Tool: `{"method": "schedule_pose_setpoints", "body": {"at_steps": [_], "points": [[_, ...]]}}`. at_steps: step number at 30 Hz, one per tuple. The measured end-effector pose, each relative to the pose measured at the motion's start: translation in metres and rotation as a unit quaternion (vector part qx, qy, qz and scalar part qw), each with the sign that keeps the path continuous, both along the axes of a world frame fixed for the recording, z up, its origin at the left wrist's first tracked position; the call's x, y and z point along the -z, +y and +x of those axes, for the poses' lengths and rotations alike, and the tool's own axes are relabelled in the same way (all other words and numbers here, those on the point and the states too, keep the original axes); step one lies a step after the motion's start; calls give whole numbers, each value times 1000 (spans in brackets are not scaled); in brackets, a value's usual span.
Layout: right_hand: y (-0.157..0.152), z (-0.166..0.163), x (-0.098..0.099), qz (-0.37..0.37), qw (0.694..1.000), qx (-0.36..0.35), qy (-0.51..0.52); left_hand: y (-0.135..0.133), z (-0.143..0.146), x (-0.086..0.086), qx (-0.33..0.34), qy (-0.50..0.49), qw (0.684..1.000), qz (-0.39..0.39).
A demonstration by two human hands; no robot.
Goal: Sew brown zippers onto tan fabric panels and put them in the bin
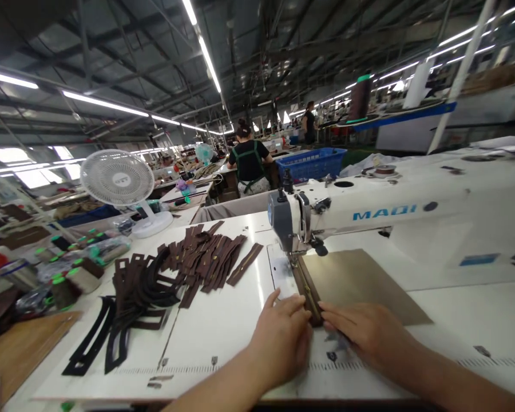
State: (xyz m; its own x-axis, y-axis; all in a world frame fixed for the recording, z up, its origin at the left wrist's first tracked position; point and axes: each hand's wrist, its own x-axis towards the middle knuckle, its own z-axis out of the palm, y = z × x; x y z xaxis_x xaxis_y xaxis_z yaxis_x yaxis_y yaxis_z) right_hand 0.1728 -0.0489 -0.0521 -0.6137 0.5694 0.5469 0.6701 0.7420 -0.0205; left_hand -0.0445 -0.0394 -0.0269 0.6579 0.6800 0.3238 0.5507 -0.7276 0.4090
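Observation:
A brown zipper (308,290) with a brass-coloured chain runs lengthwise from under the presser foot of a white sewing machine (386,214). On its right side, a flat olive-beige fabric panel (364,280) lies on the machine bed. My left hand (283,337) grips the zipper's left edge, its fingers bent and the thumb pointing forward. From the right, my right hand (364,332) holds the zipper's near end, fingers pressed together over its edge. The undersides of both hands are hidden.
Several brown zippers (212,254) are piled left of the machine. Beside them lie black curved strips (154,280) and brown frame-shaped pieces (126,280). A white fan (120,180), thread cones (79,280) and a wooden board (30,349) stand farther left. A person (249,157) sits ahead, near a blue basket (313,165).

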Motion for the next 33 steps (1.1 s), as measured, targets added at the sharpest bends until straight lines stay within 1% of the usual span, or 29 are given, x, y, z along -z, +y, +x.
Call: {"method": "schedule_pose_setpoints", "body": {"at_steps": [1, 2, 3, 4, 6, 8, 13, 16, 18, 22, 24, 26, 28, 31, 33], "points": [[4, -1, -12, -47, 999, 4, 17, 4, 0, -8, 0, -3, 999, -33], [9, -2, -25, -126, 991, 29, 31, 9, 0, -16, -6, -8, 998, -67], [14, -3, -39, -189, 978, 66, 52, 16, 1, -23, -18, -15, 995, -96], [19, -3, -52, -203, 973, 87, 64, 23, 3, -29, -25, -20, 993, -112], [29, -4, -72, -213, 968, 113, 74, 38, 8, -39, -33, -30, 992, -120], [36, -4, -83, -204, 967, 131, 74, 50, 13, -46, -41, -37, 992, -111], [47, -3, -87, -167, 971, 160, 61, 63, 24, -56, -94, -28, 994, -50], [43, -3, -82, -139, 977, 154, 46, 60, 25, -52, -112, -16, 994, -11], [33, -4, -70, -125, 983, 135, 30, 50, 23, -42, -105, -5, 994, 8], [0, -8, -26, -112, 990, 83, 4, 16, 17, -9, -43, 22, 998, 34], [-10, -6, -6, -103, 993, 63, 4, 3, 14, 5, -14, 28, 998, 49], [-9, -2, 3, -110, 993, 36, 14, -3, 12, 12, -3, 28, 998, 62], [2, 2, 5, -120, 992, 33, 32, -3, 13, 15, -12, 26, 997, 70], [22, 4, 6, -120, 990, 60, 49, 1, 15, 16, -56, 17, 995, 81], [29, 2, 10, -118, 990, 64, 41, 3, 16, 18, -82, 16, 992, 96]]}}
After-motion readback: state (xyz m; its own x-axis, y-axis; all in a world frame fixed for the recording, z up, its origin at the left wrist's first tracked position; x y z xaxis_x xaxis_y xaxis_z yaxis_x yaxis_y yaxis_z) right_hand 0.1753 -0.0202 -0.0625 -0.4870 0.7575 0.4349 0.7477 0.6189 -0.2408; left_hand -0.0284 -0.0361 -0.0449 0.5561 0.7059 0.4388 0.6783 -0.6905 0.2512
